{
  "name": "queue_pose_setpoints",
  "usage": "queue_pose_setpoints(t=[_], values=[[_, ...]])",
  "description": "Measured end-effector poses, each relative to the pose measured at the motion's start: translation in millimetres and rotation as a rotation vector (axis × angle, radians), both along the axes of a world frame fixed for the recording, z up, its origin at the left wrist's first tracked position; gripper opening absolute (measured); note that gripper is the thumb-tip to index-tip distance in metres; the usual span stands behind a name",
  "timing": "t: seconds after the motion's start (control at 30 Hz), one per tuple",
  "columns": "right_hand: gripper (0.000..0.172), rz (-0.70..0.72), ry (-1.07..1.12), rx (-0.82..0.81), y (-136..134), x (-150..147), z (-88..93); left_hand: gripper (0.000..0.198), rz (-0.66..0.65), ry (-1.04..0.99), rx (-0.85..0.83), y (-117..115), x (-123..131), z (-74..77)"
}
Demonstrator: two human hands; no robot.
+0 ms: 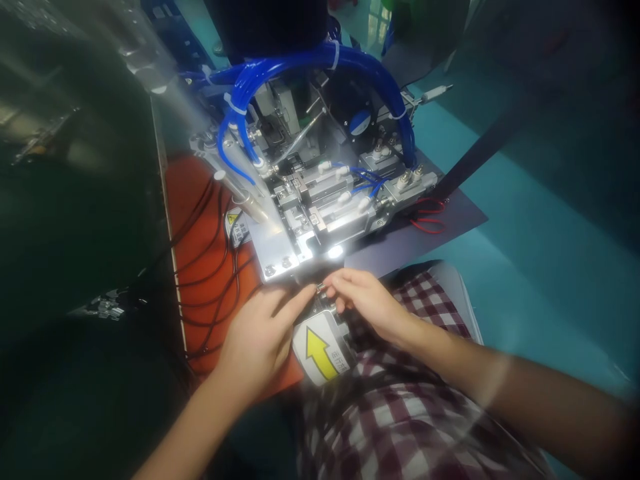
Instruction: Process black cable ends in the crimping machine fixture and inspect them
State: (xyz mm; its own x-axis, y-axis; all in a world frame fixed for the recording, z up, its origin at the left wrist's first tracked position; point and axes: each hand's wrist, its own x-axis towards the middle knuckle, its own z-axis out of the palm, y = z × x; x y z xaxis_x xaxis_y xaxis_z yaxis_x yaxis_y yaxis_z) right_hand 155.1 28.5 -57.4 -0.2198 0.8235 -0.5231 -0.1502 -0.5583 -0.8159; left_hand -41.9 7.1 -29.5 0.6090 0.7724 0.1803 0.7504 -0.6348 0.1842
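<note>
My right hand (363, 297) is closed in a pinch at the front of a metal machine (335, 207). Something tiny and shiny shows at its fingertips, too small to name. From the other side my left hand (260, 333) reaches in, one digit stretched out to touch or almost touch that spot; its other fingers are partly hidden by the hand itself. Just below the fingertips sits a cylindrical unit (313, 363) with a white label and a yellow arrow. Above the hands juts the machine's silver plate (273, 243), lit by a bright lamp (335, 252).
Thick blue air tubes (280, 67) arch over the machine. Black cables (215, 293) cross an orange surface (195, 190) on the left, near a warning label (237, 225). A red wire (430, 227) loops at the right. My checkered garment (395, 413) is close below the unit.
</note>
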Motion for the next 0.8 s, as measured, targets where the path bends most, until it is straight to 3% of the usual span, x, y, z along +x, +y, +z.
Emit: queue_pose_setpoints(t=[0.3,0.5,0.57,0.73,0.8], values=[[0.008,0.037,-0.110,0.112,5,-5,7.9,0.036,0.004,0.017,-0.003,-2,-2,0.5],[0.007,0.076,-0.214,0.219,5,-7,1.4,0.038,-0.010,0.048,0.016,1,3,2.5],[0.007,0.103,-0.333,0.381,3,-5,0.1,0.037,-0.016,0.051,0.019,2,3,3.1],[0.012,0.133,-0.682,0.984,1,1,-0.4,0.037,-0.009,0.083,0.051,4,4,2.6],[0.013,0.156,-0.741,1.099,2,4,-0.9,0.037,-0.004,0.093,0.070,4,5,1.8]])
